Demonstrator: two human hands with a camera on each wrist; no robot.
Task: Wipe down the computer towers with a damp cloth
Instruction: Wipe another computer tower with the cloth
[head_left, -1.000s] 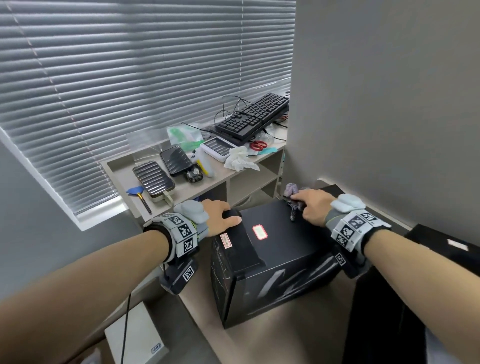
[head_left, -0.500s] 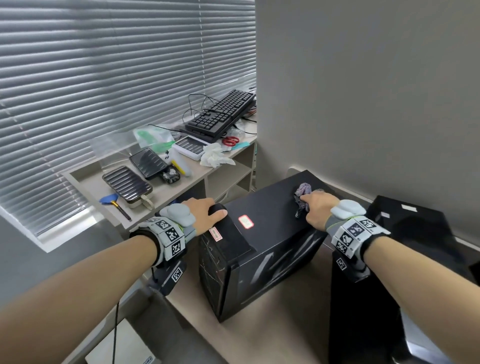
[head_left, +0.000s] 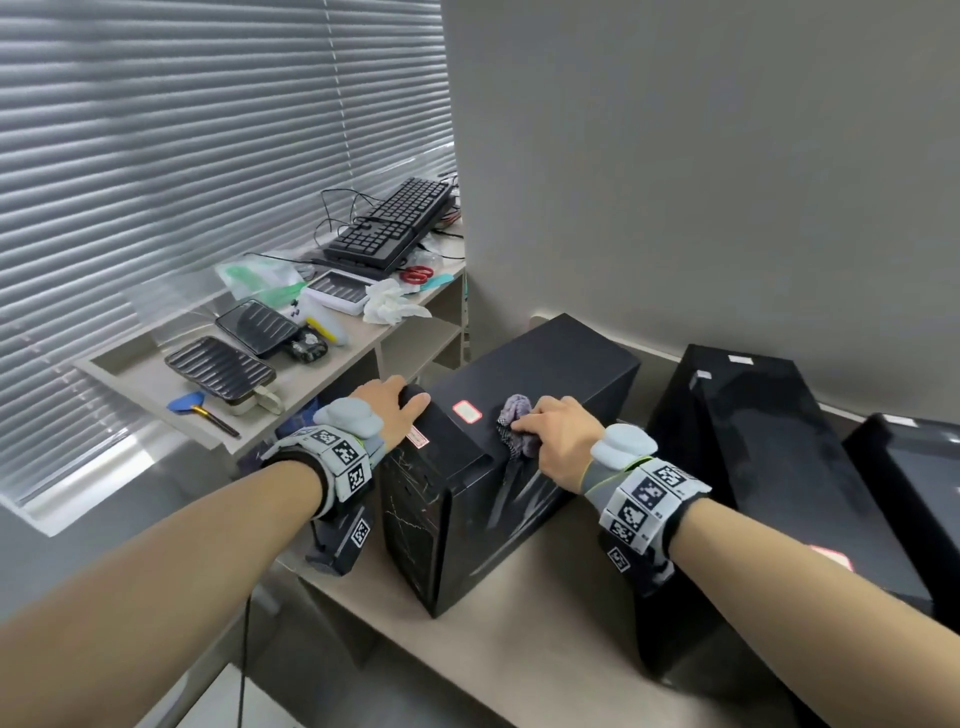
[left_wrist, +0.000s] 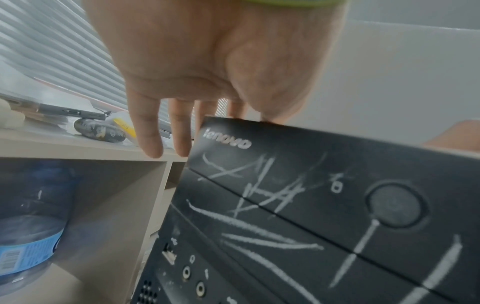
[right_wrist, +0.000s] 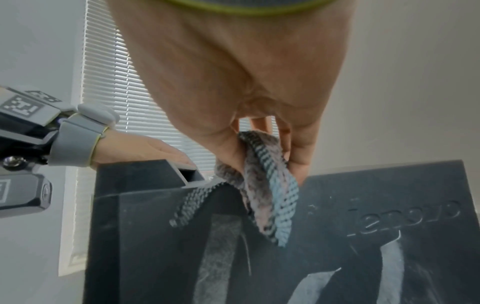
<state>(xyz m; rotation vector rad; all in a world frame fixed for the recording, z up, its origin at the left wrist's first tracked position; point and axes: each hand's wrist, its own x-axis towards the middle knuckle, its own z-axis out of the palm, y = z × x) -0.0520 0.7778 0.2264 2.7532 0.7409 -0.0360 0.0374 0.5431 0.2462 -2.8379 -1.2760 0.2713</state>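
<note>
- On the left, a shelf (head_left: 156, 384) under the blinds (head_left: 182, 130) carries a keyboard (head_left: 389, 223).
- Left hand (head_left: 387, 410) rests on the tower (head_left: 519, 415) top's front edge, fingers (left_wrist: 149, 131) straight and slightly spread.
- Right hand (head_left: 558, 436) pinches the cloth (head_left: 514, 428) with curled fingers, pressing it onto the tower's top edge.
- Beside it on the right stand 2 more towers (head_left: 779, 441).

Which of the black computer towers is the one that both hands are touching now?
The leftmost tower, nearest the shelf: left hand rests on its front edge, right hand grips the cloth on top.
</note>
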